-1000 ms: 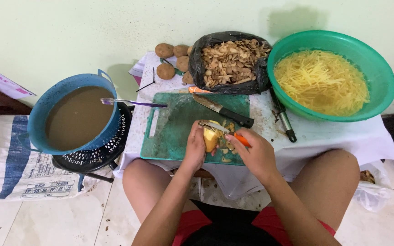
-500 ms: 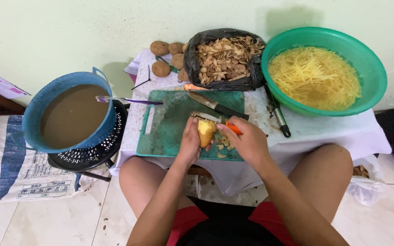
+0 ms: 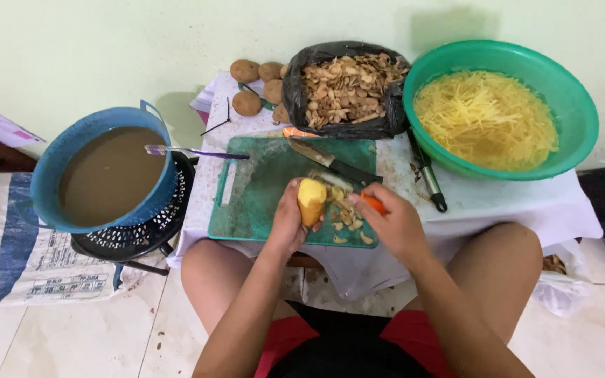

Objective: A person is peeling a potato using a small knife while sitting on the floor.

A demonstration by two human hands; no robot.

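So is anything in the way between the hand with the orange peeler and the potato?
Nothing visible. The left hand holds the potato above the green cutting board, and the right hand with the orange peeler is just beside it. Only loose peels lie on the board below the gap.

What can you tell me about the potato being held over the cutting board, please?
The potato is small, oval and pale yellow, mostly peeled, with no clear skin showing. The left hand grips it from the left, upright above the green cutting board, over loose peelings. The right hand holds an orange-handled peeler beside it.
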